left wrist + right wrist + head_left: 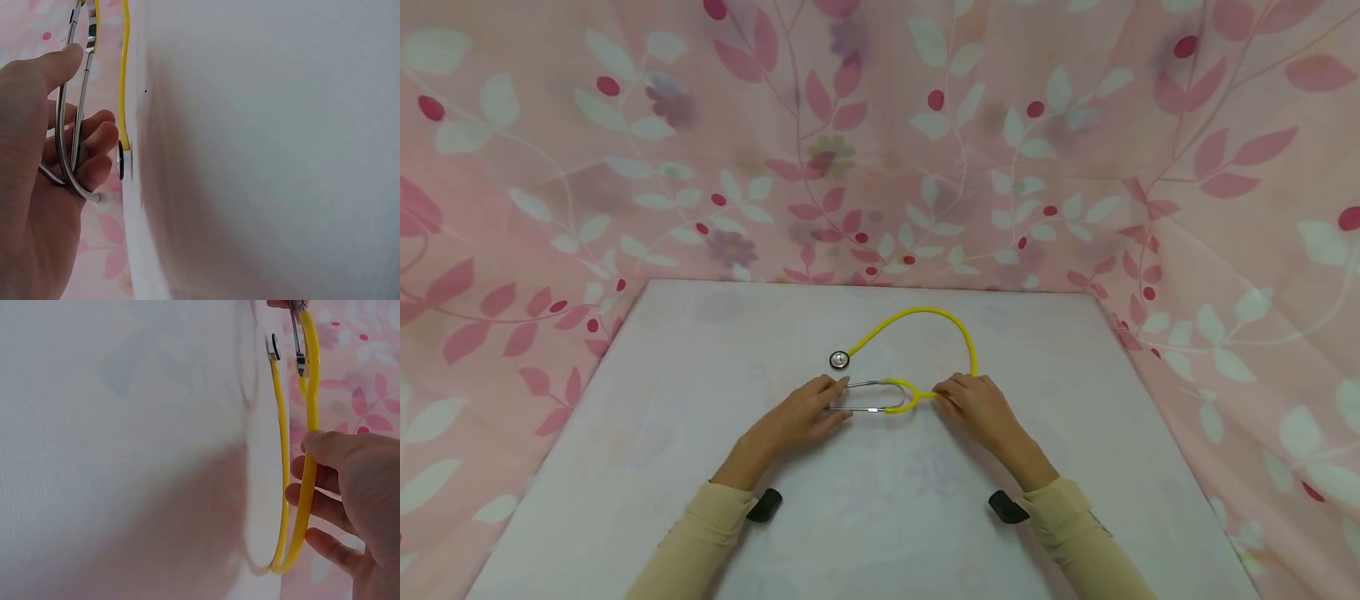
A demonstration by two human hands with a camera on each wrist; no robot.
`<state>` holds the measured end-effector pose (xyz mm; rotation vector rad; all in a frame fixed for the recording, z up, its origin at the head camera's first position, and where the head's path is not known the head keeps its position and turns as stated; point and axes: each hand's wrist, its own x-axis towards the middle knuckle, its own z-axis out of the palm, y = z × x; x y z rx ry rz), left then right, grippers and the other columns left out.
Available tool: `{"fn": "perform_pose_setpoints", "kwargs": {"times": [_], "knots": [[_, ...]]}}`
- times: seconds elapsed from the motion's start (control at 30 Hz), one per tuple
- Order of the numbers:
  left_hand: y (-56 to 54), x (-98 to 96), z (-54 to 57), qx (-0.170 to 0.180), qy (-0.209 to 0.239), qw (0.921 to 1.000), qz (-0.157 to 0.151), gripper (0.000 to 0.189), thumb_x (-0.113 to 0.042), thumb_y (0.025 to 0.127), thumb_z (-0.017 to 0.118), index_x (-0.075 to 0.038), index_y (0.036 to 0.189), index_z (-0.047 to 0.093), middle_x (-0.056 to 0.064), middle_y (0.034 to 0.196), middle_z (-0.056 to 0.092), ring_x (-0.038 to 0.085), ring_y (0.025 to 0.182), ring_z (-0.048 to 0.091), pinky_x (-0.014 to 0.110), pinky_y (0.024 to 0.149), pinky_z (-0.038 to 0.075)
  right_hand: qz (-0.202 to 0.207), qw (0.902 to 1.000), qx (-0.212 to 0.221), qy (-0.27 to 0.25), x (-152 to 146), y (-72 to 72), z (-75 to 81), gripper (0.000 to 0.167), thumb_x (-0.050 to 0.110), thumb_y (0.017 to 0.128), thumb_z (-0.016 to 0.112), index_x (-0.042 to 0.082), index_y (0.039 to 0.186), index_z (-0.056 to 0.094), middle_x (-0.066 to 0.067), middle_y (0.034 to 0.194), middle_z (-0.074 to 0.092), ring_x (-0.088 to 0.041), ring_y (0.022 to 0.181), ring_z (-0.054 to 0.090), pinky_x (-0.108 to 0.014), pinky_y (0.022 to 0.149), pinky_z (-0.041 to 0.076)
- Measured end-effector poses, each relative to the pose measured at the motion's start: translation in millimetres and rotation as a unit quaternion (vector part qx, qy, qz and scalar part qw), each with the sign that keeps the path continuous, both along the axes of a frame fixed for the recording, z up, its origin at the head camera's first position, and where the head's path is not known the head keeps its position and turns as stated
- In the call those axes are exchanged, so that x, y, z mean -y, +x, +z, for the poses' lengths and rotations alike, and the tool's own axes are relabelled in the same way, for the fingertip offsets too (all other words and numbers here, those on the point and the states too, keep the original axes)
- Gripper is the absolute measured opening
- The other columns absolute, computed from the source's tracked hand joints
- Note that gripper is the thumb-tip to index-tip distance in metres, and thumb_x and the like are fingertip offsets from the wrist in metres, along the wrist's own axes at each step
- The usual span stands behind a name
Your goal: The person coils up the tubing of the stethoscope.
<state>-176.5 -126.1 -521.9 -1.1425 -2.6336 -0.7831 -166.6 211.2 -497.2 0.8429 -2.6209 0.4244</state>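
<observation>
A stethoscope with yellow tubing (925,310) is held between both hands over the white table. My left hand (805,412) grips its two metal ear tubes (62,112) near the earpiece end, thumb on one side and fingers curled on the other. My right hand (981,408) pinches the yellow tube just past the Y-split, thumb against fingertips in the right wrist view. From there the tube loops away over the table and curves back left to the round chest piece (839,360), which rests on the table beyond the left fingers.
The white table (880,517) spreads beneath the hands. Pink floral cloth (880,150) hangs behind it and along both sides. A dark device (764,506) sits at the left wrist, and another dark device (1007,507) at the right.
</observation>
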Motion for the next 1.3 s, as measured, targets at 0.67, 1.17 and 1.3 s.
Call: {"fn": "perform_pose_setpoints", "kwargs": {"times": [0.67,1.17,1.3], "knots": [[15.8,21.6,13.8,0.065,-0.009,0.9975,-0.025,0.059,-0.013,0.100,0.056,0.003,0.151,0.031,0.005,0.114,0.062,0.015,0.101,0.057,0.033,0.090,0.049,0.006,0.9998,0.005,-0.018,-42.8,-7.8,12.9,0.032,0.002,0.076,0.081,0.010,0.106,0.074,-0.006,0.101,0.072,-0.026,0.096,0.067,-0.051,0.087,0.047],[27.5,-9.6,30.9,0.021,0.025,0.9955,-0.089,0.070,-0.012,0.095,0.065,0.000,0.153,0.028,0.006,0.110,0.065,0.011,0.090,0.058,0.024,0.081,0.053,0.154,0.9487,0.124,-0.247,28.7,-36.1,52.1,0.025,-0.001,0.079,0.077,0.001,0.104,0.075,-0.010,0.098,0.076,-0.025,0.092,0.070,-0.023,0.083,0.054],[30.7,-16.4,42.7,0.012,0.034,0.9955,-0.088,0.076,-0.011,0.092,0.068,-0.005,0.155,0.025,0.002,0.111,0.065,0.007,0.088,0.053,0.019,0.078,0.050,0.188,0.9187,0.205,-0.280,51.5,-27.4,60.0,0.021,-0.005,0.083,0.072,-0.009,0.103,0.073,-0.021,0.097,0.073,-0.034,0.091,0.067,-0.023,0.080,0.057]]}}
